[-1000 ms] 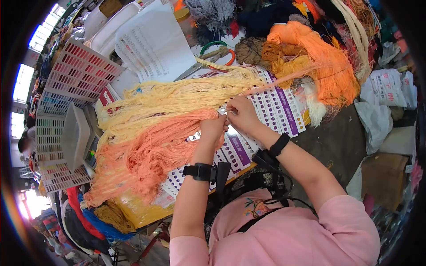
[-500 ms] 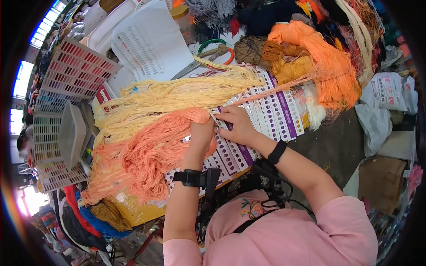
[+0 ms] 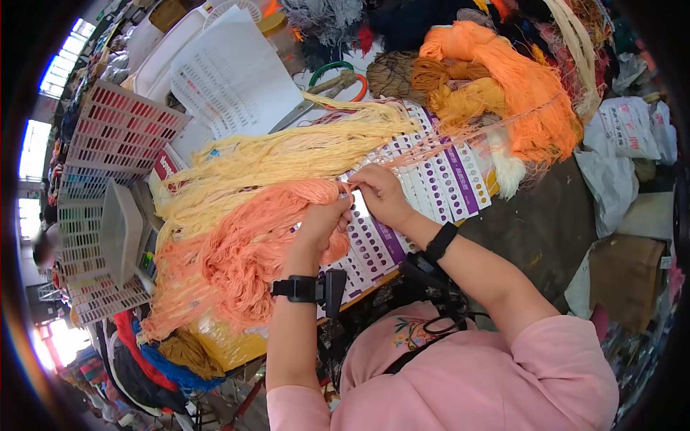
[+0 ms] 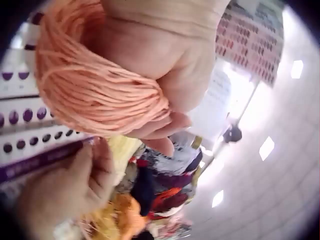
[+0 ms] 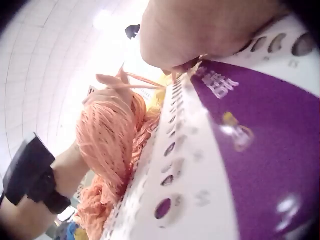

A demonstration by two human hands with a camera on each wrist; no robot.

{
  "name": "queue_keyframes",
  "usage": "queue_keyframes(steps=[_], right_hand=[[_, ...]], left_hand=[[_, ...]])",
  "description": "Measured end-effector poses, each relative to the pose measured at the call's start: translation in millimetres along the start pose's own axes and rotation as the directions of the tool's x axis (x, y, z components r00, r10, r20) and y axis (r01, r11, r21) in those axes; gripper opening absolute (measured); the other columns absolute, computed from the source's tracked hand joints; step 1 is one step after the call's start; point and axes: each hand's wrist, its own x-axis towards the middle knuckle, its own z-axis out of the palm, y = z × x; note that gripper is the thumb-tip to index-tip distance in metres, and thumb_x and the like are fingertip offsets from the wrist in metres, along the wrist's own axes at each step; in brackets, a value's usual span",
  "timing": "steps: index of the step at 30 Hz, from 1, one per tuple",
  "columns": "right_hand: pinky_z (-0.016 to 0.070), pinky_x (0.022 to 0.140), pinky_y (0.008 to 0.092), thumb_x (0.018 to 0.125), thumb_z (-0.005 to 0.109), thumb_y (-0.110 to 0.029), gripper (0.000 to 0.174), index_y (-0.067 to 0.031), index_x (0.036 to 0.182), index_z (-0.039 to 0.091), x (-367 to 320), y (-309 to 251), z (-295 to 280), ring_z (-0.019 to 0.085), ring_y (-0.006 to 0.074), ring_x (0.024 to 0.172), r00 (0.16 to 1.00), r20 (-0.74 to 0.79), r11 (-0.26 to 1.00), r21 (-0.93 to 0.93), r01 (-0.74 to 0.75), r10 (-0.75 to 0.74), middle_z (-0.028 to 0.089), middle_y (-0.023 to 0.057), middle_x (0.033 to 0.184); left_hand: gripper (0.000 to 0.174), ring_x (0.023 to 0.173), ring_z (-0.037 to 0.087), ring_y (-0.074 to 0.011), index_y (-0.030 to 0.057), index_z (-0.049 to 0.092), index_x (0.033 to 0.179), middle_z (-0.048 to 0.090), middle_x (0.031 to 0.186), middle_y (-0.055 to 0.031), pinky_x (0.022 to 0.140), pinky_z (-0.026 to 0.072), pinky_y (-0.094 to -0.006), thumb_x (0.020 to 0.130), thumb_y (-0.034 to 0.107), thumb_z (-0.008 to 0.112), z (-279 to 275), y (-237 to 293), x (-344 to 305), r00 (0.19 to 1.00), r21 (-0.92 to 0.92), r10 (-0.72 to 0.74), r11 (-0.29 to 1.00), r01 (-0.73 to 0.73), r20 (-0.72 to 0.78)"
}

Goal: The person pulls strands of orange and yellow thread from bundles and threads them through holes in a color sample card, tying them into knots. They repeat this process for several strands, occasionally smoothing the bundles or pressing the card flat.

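My left hand [image 3: 323, 224] grips a skein of salmon-pink thread [image 3: 248, 226], whose loops wrap over the hand in the left wrist view. Beside it, my right hand [image 3: 386, 195] has thumb and fingertips pinched together at the end of a white card with punched holes and a purple band [image 5: 265, 145]. A few salmon strands [image 5: 145, 82] run from the left hand to these fingertips, along the row of holes. The right hand's fingertips are partly hidden in the right wrist view. Pale yellow thread [image 3: 287, 151] lies spread just beyond both hands.
More punched cards [image 3: 449, 169] lie to the right, crossed by loose peach strands. Behind are scissors [image 3: 293, 115], a printed sheet [image 3: 233, 79] and a bright orange skein [image 3: 517, 79]. Colour-sample panels [image 3: 126, 122] and a clear plastic tray [image 3: 118, 223] stand at left.
The right hand's fingers, spread over the card's end half a second ago, have come together in a pinch. Both hands have stayed close together, shifting slightly left since the first frame.
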Motion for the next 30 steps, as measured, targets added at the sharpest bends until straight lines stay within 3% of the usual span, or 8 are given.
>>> queue_keyframes(steps=[7,9,12,14,18,20,24,30], right_hand=[[0.0344,0.072,0.0348,0.058,0.064,-0.026,0.04,-0.009,0.094,0.055,-2,-20,7,0.047,0.0241,0.082,0.998,0.065,0.871,-0.49,0.026,0.007,0.047,0.0091,0.089],[0.0331,0.072,0.0336,0.058,0.064,-0.024,0.04,-0.008,0.093,0.055,0,-21,6,0.045,0.0232,0.082,0.997,0.075,0.887,-0.461,0.016,0.021,0.046,0.008,0.086],[0.0331,0.071,0.0338,0.058,0.064,-0.022,0.039,-0.0065,0.092,0.055,0,-24,7,0.044,0.023,0.082,0.996,0.083,0.879,-0.476,0.017,0.025,0.045,0.0076,0.084],[0.033,0.072,0.0339,0.058,0.064,-0.023,0.04,-0.0064,0.093,0.055,1,-24,6,0.044,0.0231,0.082,0.995,0.099,0.875,-0.483,0.036,0.014,0.045,0.0074,0.084],[0.0323,0.075,0.0341,0.059,0.066,-0.024,0.04,-0.0076,0.093,0.054,-1,-22,5,0.044,0.0239,0.085,0.993,0.12,0.897,-0.441,0.041,0.014,0.046,0.0077,0.09],[0.0365,0.07,0.0309,0.061,0.067,-0.018,0.031,-0.0068,0.088,0.055,-1,-25,4,0.048,0.0195,0.082,0.997,0.06,0.929,-0.365,0.059,-0.04,0.048,0.0068,0.09],[0.0372,0.05,0.0186,0.072,0.058,-0.007,0.005,-0.0022,0.075,0.057,-6,-74,-1,0.049,0.0053,0.059,0.953,0.16,0.945,0.165,-0.283,0.258,0.051,0.0007,0.071],[0.0357,0.043,0.0162,0.076,0.054,-0.006,0.008,0.0014,0.078,0.057,-5,-142,7,0.046,0.0043,0.048,0.694,0.604,0.512,0.484,-0.71,0.391,0.053,0.0023,0.06]], left_hand=[[0.031,0.063,0.054,-0.0095,0.0048,0.044,0.111,0.056,0.089,-0.0072,0.05,0.0464,-0.0196,0.081,0.014,0.046,-146,5,-76,0.932,-0.358,0.362,0.872,-0.334,0.011],[0.025,0.06,0.053,-0.0072,0.0061,0.046,0.106,0.056,0.08,-0.0054,0.046,0.0442,-0.0153,0.082,0.011,0.045,-211,6,-120,0.884,-0.407,0.425,0.785,-0.468,-0.196],[0.018,0.054,0.05,-0.0039,0.0052,0.047,0.098,0.054,0.069,-0.0024,0.042,0.0411,-0.0129,0.081,0.011,0.049,-189,31,-156,0.524,-0.159,0.325,0.714,-0.682,-0.788],[0.02,0.052,0.048,-0.0049,0.0032,0.047,0.097,0.054,0.069,-0.0025,0.044,0.0413,-0.0149,0.079,0.011,0.052,-241,8,-172,0.502,-0.218,0.293,0.647,-0.731,-0.814],[0.028,0.059,0.048,-0.01,-0.0017,0.046,0.101,0.055,0.078,-0.008,0.053,0.0431,-0.023,0.08,0.014,0.053,-99,13,-179,0.742,-0.181,0.421,0.795,-0.579,-0.522],[0.03,0.07,0.05,-0.0123,-0.0022,0.046,0.103,0.053,0.089,-0.0105,0.061,0.0436,-0.025,0.082,0.019,0.05,-63,-4,-158,0.907,-0.611,0.356,0.673,-0.417,-0.227],[0.04,0.085,0.051,-0.0161,-0.0045,0.04,0.111,0.05,0.1,-0.0109,0.071,0.0428,-0.0293,0.086,0.026,0.041,-6,-9,-133,0.888,-0.637,0.413,0.634,-0.438,-0.2],[0.048,0.089,0.05,-0.0154,-0.0048,0.035,0.117,0.049,0.104,-0.0115,0.072,0.0431,-0.0272,0.087,0.032,0.036,7,-19,-141,0.861,-0.705,0.502,0.583,-0.404,-0.078]])
